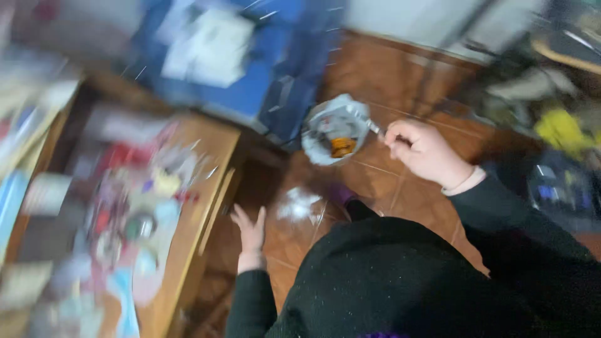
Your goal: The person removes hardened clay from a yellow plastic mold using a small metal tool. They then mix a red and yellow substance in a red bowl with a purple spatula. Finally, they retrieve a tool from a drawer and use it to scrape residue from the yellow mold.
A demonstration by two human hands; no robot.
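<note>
**Bag dangling over the tiles**

The right hand (pixel 426 153) pinches the edge of 1 light plastic bag (pixel 335 131), which hangs above the tiled floor (pixel 400 75); a loose grip could drop it. The left hand (pixel 250 231) is spread open and empty, beside the worktop (pixel 210 188). Through the blur, seemingly 1 orange item sits inside the bag.

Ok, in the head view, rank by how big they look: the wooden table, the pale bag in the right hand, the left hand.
1. wooden table
2. pale bag
3. left hand, though it is nearer the camera, so unsure
</note>
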